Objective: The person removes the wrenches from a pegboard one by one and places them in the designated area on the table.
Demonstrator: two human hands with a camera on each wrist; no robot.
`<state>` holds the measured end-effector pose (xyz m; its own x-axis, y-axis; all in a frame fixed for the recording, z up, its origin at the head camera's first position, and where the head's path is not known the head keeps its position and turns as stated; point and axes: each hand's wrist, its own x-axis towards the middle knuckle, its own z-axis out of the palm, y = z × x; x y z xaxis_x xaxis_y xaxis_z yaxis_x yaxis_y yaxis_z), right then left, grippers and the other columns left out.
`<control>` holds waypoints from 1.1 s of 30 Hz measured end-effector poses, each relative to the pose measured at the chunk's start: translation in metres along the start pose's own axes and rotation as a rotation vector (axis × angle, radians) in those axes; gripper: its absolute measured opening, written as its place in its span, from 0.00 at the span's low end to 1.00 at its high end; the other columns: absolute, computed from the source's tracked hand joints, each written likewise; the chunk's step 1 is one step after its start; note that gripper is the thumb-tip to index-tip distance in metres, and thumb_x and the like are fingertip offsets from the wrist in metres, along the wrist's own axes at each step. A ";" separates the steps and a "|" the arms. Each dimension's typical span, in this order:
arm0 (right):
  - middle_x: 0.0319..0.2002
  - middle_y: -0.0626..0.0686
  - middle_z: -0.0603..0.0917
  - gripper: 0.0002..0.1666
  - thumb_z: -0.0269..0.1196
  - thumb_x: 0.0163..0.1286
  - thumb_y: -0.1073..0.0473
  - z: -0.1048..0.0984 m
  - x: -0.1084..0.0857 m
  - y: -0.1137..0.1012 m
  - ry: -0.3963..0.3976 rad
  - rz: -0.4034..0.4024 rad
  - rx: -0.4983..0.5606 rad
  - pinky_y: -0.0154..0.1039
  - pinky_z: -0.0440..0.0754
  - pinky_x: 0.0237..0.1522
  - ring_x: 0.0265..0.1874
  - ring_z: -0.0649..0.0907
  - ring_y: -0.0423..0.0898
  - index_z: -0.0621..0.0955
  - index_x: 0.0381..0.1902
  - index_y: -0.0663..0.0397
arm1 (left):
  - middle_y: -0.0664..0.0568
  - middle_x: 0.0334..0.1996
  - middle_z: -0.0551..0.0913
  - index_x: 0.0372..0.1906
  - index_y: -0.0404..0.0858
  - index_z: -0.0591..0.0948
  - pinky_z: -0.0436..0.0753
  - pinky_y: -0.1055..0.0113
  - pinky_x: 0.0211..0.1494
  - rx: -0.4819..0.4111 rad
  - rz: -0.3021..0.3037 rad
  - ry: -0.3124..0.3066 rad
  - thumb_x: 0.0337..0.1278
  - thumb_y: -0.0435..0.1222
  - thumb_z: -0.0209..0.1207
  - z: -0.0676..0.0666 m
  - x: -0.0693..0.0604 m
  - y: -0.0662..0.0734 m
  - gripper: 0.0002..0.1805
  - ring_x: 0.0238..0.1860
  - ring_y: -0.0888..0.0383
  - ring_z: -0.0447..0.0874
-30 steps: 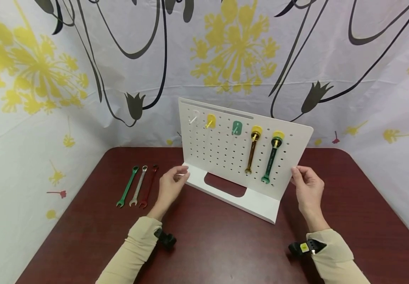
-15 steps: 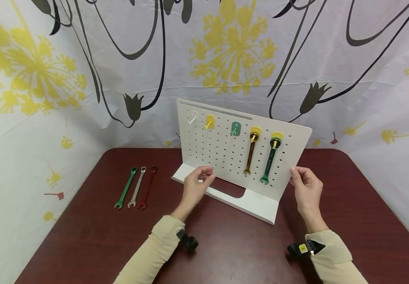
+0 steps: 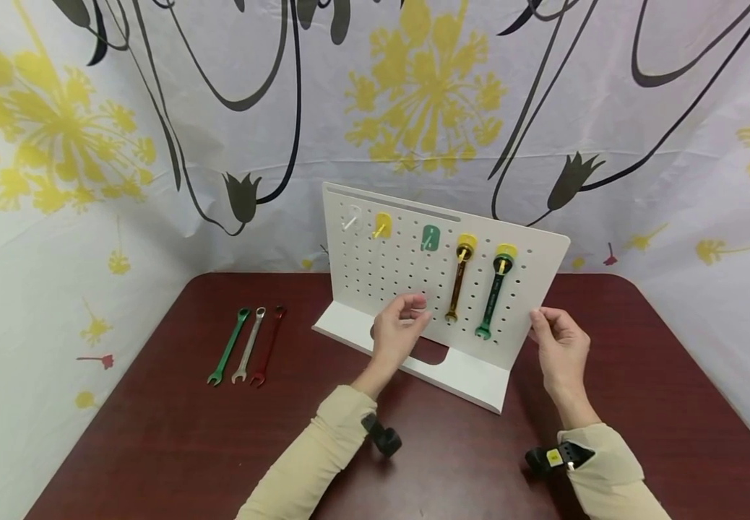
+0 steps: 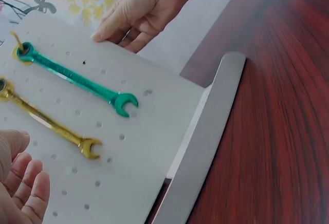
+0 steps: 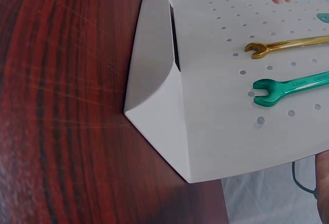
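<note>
A white pegboard stand (image 3: 349,274) stands on the table at an angle. A gold combination wrench (image 3: 458,289) and a green combination wrench (image 3: 494,297) hang from yellow hooks on its right half. My right hand (image 3: 562,354) pinches the board's right edge, its thumb on the front face; the other fingers are partly hidden behind. Before the lower middle of the board is my left hand (image 3: 399,326), fingers loosely bent with nothing in them. In the left wrist view, its fingertips (image 4: 38,188) are near the gold wrench (image 4: 49,121), apart from it.
Three wrenches lie side by side on the table's left: a green one (image 3: 228,347), a silver one (image 3: 248,345) and a red one (image 3: 268,347). A transparent hook (image 3: 352,217), a yellow hook (image 3: 382,225) and a green hook (image 3: 430,237) sit higher on the board. Patterned cloth (image 3: 284,238) hangs behind.
My left hand has moved right, from the board's left end to in front of its lower middle. My right hand stays on the right edge. The wrenches have not moved.
</note>
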<state>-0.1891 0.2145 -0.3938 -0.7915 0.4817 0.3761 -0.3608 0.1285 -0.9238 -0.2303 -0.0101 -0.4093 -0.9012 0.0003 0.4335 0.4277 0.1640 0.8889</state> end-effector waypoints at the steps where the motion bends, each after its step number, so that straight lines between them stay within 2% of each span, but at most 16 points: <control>1: 0.26 0.42 0.84 0.05 0.61 0.64 0.69 0.000 0.000 -0.001 -0.001 0.000 0.004 0.22 0.80 0.31 0.25 0.82 0.31 0.81 0.33 0.68 | 0.45 0.40 0.85 0.43 0.35 0.81 0.83 0.71 0.39 -0.010 -0.006 -0.002 0.52 0.31 0.65 0.003 0.001 0.000 0.12 0.36 0.53 0.85; 5: 0.26 0.40 0.84 0.04 0.61 0.64 0.69 0.000 0.000 0.000 -0.001 0.002 0.006 0.22 0.80 0.31 0.25 0.82 0.31 0.81 0.32 0.66 | 0.42 0.42 0.85 0.44 0.33 0.80 0.83 0.69 0.40 -0.048 0.004 -0.002 0.51 0.31 0.66 0.013 0.004 0.002 0.13 0.38 0.48 0.84; 8: 0.26 0.38 0.84 0.04 0.61 0.64 0.68 -0.001 0.001 0.003 -0.001 0.002 -0.002 0.22 0.80 0.31 0.25 0.82 0.31 0.81 0.33 0.66 | 0.42 0.42 0.84 0.44 0.32 0.80 0.83 0.70 0.40 -0.058 0.022 0.009 0.50 0.31 0.66 0.020 0.007 0.003 0.14 0.38 0.48 0.84; 14: 0.26 0.39 0.84 0.04 0.61 0.64 0.67 -0.002 0.003 0.006 -0.003 0.010 0.008 0.23 0.81 0.31 0.26 0.82 0.32 0.81 0.33 0.65 | 0.45 0.42 0.84 0.44 0.34 0.80 0.82 0.74 0.38 -0.026 0.058 0.040 0.50 0.32 0.67 0.033 0.012 0.007 0.15 0.38 0.53 0.85; 22: 0.26 0.39 0.83 0.04 0.60 0.64 0.69 -0.003 0.004 0.012 -0.001 0.004 0.023 0.23 0.81 0.31 0.25 0.82 0.32 0.81 0.33 0.67 | 0.48 0.40 0.83 0.44 0.37 0.80 0.82 0.74 0.37 0.015 0.051 0.083 0.49 0.33 0.68 0.044 0.016 0.007 0.15 0.38 0.55 0.84; 29: 0.26 0.38 0.84 0.04 0.61 0.64 0.68 -0.003 0.006 0.014 0.002 0.009 0.015 0.23 0.80 0.31 0.26 0.82 0.32 0.81 0.33 0.67 | 0.48 0.38 0.82 0.41 0.37 0.80 0.81 0.76 0.38 0.015 0.043 0.130 0.48 0.32 0.68 0.052 0.019 0.007 0.14 0.37 0.56 0.83; 33: 0.26 0.38 0.84 0.05 0.60 0.64 0.69 -0.002 0.005 0.014 0.001 0.011 0.019 0.23 0.80 0.31 0.25 0.82 0.32 0.80 0.33 0.69 | 0.50 0.36 0.82 0.39 0.38 0.81 0.81 0.77 0.37 0.058 0.058 0.163 0.47 0.32 0.69 0.056 0.020 0.006 0.12 0.36 0.58 0.84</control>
<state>-0.1969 0.2209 -0.4046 -0.7950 0.4835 0.3663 -0.3619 0.1066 -0.9261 -0.2498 0.0462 -0.4037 -0.8499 -0.1476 0.5059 0.4692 0.2253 0.8539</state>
